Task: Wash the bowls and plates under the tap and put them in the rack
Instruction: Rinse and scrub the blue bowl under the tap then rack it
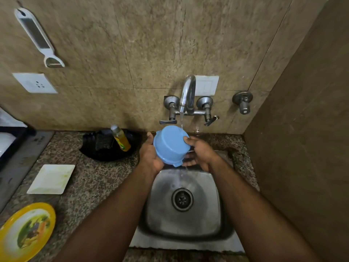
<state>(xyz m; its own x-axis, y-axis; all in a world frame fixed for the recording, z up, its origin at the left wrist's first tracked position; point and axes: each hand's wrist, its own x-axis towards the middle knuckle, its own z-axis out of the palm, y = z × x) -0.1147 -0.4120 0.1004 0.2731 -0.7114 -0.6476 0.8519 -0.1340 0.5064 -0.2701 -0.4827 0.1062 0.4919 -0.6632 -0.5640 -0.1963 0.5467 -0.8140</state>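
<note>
A blue plastic bowl (171, 144) is tilted with its base towards me, held over the back of the steel sink (205, 216). My left hand (150, 155) grips its left side and my right hand (200, 153) holds its right rim and underside. Water runs from the chrome tap (188, 95) onto the bowl's far edge and drips off its lower lip into the sink. A white square plate (51, 179) and a yellow-rimmed round plate (24, 231) lie on the counter at the left.
A black tray (98, 148) with a scrub pad and a yellow soap bottle (120, 138) sits left of the tap. A dark rack edge (11, 135) shows at the far left. A peeler hangs on the wall. A side wall closes in on the right.
</note>
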